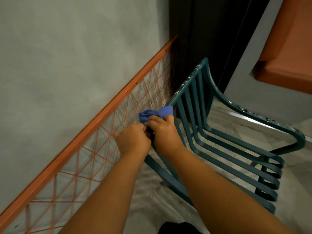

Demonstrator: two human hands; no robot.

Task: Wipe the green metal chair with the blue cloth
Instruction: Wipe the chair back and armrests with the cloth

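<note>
Your right hand (163,130) curls its fingers around the bunched blue cloth (155,114), gripping it at the near armrest of the green chair (236,149), in the middle of the frame. Your left hand (132,138) sits knuckle to knuckle with the right one, fingers curled in; you cannot tell whether it is pinching the cloth or the chair's rail beneath. The cloth pokes out above both hands, toward the chair's back corner.

Just left of your hands runs an orange rail (104,112) with a net of orange string, slanting from lower left to upper centre against the grey wall (67,56). The chair stands close beside that net. Its slats run lengthwise from the backrest at upper centre down to the curled seat front at lower right. Its chipped far armrest curves along the right, near an orange-topped ledge (287,48).
</note>
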